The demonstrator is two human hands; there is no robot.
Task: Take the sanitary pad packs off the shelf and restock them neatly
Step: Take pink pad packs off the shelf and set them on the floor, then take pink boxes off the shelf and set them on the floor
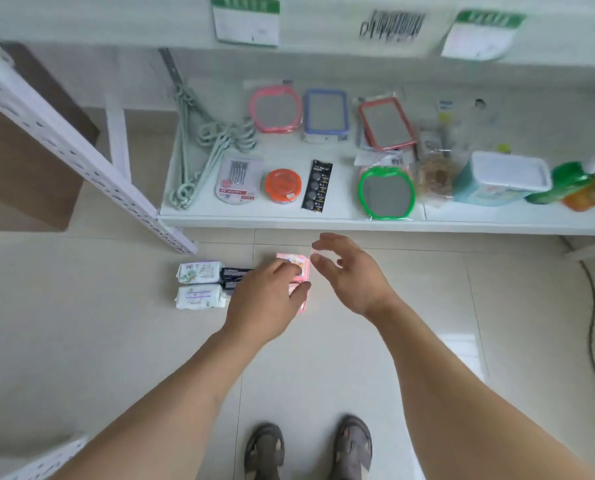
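Left hand (268, 296): fingers curled round the pink pad pack (298, 271), low over the floor (81, 341).
Right hand (349, 271): fingers spread and relaxed, holding nothing, just right of the pink pack.
White pad packs (199, 284): two on the floor, one behind the other, left of the hands.
Dark pack (233, 273): between the white packs and the left hand.
Shelf (323, 221): carries mirrors (386, 194), hangers, and batteries.

Both forearms are bare to the lower frame edge, with no sleeve, watch or ring showing on the left hand (266, 299) or right hand (349, 275). The feet wear grey-brown strapped sandals (265, 452), apparently open-toed, though blur softens them.
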